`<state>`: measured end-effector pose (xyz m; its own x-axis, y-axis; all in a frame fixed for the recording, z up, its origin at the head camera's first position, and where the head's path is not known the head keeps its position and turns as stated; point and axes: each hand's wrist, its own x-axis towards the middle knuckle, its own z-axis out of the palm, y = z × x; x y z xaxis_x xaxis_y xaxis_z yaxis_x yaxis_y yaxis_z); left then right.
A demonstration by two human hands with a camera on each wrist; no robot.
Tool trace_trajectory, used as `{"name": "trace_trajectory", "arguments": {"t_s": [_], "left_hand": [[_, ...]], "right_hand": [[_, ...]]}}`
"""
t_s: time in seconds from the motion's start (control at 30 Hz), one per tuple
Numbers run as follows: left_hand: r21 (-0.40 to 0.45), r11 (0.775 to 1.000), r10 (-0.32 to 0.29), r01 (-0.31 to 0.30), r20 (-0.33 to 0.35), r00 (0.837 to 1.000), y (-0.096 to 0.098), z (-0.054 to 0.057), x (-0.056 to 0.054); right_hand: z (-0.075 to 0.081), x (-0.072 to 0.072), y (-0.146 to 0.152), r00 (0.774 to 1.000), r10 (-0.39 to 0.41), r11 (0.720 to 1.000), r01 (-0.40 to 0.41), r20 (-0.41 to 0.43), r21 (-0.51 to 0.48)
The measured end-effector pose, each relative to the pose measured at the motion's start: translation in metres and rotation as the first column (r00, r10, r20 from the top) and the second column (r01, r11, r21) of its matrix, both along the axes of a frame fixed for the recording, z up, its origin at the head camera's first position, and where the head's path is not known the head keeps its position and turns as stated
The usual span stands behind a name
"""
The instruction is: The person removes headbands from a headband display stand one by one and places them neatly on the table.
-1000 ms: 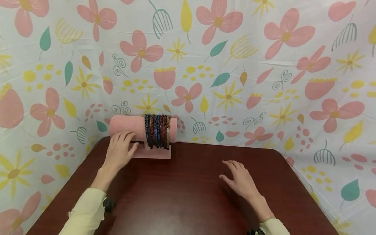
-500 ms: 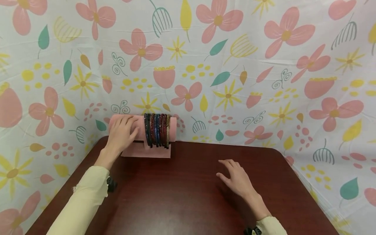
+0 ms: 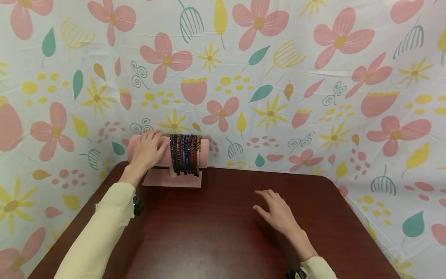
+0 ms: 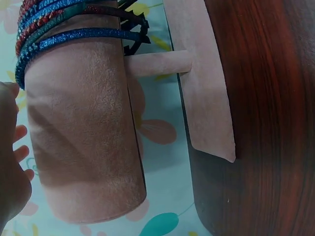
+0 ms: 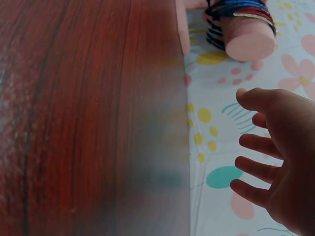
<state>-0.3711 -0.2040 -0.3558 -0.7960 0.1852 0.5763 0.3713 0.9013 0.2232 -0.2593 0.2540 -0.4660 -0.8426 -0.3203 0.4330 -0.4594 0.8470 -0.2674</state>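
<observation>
Pink, the stand point(image 3: 164, 159) sits near the back left corner of your desk point(image 3: 205, 224), with bracelets point(image 3: 185, 154) in dark, red, blue and gold tones looped around the right part of its roll point(image 4: 86, 142). Your left hand point(image 3: 147, 150) is at the roll's left part, fingers loosely extended, thumb just beside the nearest bracelet; whether your fingertips touch the roll is hard to tell from these angles. Your right hand point(image 3: 277, 211) is over the desk's right side, fingers spread, well apart from the stand. Flowered cloth point(image 3: 223, 77) hangs behind.
</observation>
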Motion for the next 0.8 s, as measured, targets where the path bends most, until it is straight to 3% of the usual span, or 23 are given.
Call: {"name": "trace_trajectory", "arguments": {"t_s": [0.33, 0.57, 0.67, 0.8], "left_hand": [[-0.013, 0.998, 0.070, -0.069, 0.134, 0.989, 0.005, 0.004, -0.017], [-0.035, 0.989, 0.145, -0.140, 0.208, 0.967, 0.009, 0.005, -0.022], [-0.055, 0.987, 0.160, -0.152, 0.213, 0.964, 0.006, 0.004, -0.022], [-0.046, 0.990, 0.141, -0.135, 0.178, 0.974, 0.002, -0.002, -0.023]], "right_hand": [[0.002, -0.002, -0.005, 1.000, -0.003, 1.000, 0.003, 0.010, 0.004], [0.000, -0.006, -0.016, 1.000, 0.030, 0.999, -0.030, 0.003, -0.013], [0.001, -0.008, -0.020, 0.999, 0.042, 0.999, -0.042, 0.003, -0.017], [0.003, -0.011, -0.027, 0.999, 0.051, 0.998, -0.051, 0.000, -0.026]]}}
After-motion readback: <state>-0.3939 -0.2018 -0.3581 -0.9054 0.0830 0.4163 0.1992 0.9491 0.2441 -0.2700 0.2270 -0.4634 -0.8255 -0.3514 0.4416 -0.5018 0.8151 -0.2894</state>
